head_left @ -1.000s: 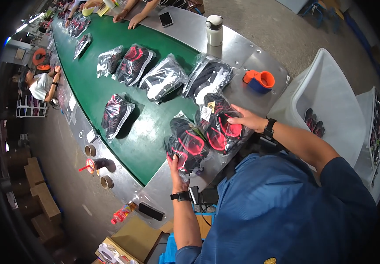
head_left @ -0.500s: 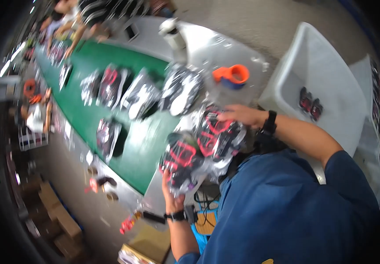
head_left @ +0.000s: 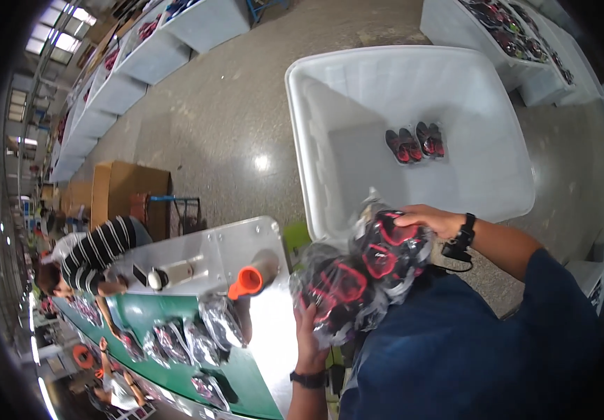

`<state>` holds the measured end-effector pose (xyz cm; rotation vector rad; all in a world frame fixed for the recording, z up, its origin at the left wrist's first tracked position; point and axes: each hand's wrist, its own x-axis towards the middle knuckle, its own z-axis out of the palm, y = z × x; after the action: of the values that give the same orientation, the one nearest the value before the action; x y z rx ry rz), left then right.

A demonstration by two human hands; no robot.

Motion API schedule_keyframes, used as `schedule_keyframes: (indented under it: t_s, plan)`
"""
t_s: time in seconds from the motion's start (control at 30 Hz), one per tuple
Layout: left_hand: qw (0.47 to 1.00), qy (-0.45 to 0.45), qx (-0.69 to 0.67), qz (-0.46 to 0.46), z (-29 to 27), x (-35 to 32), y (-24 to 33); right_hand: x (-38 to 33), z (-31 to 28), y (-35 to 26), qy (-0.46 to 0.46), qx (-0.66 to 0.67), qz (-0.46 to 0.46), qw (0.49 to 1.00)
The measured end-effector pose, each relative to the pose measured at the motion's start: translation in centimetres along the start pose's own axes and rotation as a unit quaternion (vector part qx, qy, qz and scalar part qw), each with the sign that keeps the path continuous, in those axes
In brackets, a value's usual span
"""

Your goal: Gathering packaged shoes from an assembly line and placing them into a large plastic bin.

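My left hand (head_left: 307,343) is closed on a clear plastic bag of black and red shoes (head_left: 333,287), its thumb on the near side. My right hand (head_left: 431,220) grips a second bag of black and red shoes (head_left: 386,245) from the top right. Both bags press against each other in front of my body, at the near edge of a large white bin (head_left: 312,164). Inside the bin, two pairs of black and red shoes (head_left: 403,145) lie on the bottom. The fingers behind both bags are hidden.
To the left, a green conveyor belt (head_left: 246,378) carries several bagged shoes (head_left: 204,341). An orange tape dispenser (head_left: 248,281) sits on the metal table (head_left: 204,252). Co-workers (head_left: 99,255) bend over the belt. More white bins (head_left: 449,28) filled with shoes stand farther off, beside a cardboard box (head_left: 116,189).
My view has swung right, from the belt to the white bin. Both bags have moved with my hands away from the table edge to the bin's near side, still held.
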<state>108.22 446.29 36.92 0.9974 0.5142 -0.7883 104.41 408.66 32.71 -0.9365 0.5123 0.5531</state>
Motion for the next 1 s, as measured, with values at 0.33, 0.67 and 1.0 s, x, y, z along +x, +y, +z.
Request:
schedule_keyframes:
  t_s: [0.33, 0.67, 1.0]
  plan:
    - [0.927, -0.164, 0.318, 0.112, 13.8, 22.8, 2.2, 1.0, -18.6, -4.6, 0.228, -0.003, -0.209, 0.951]
    - [0.888, -0.011, 0.457, 0.051, 2.9, 9.9, -3.1, 13.0, -16.5, 2.4, 0.429, -0.427, -0.287, 0.743]
    - [0.854, 0.188, 0.481, 0.058, -19.6, -8.2, -9.8, 17.0, 11.9, 7.4, -0.086, -0.488, -0.150, 0.856]
